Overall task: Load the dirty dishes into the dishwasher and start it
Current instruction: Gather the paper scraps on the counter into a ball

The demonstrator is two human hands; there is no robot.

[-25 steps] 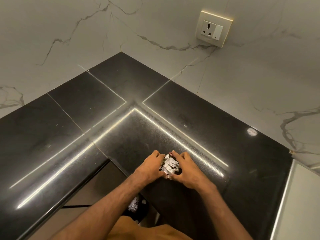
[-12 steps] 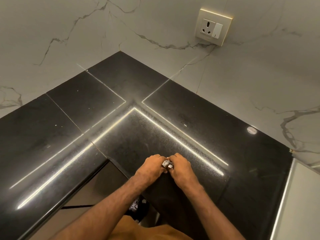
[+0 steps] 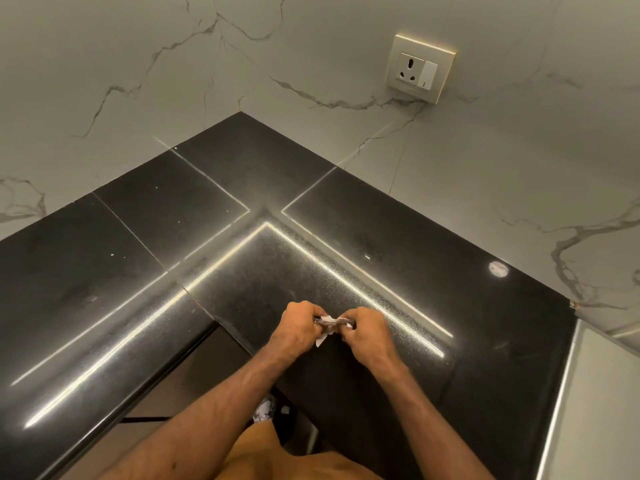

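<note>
**At a kitchen counter's corner, two hands grip a crumpled wrapper**

Against a grey-white wall veined like marble, a polished black counter turns an L-shaped corner, with seams and long streaks of reflected light running across the stone. A pale grey panel butts against the counter's right end. Two bare forearms reach up from the bottom of the frame to the counter's inner front corner, where the left hand and the right hand sit close together, knuckles up. A cream socket plate, with one outlet and one switch, sits on the right-hand wall, well above the counter. Between the hands is a crumpled white wrapper. Each hand has its fingers and thumb curled tight, pinching one end of it, and a ragged strip hangs beneath. Whether the wrapper touches the stone cannot be told. A small round pale spot shows on the counter near the right wall.
</note>
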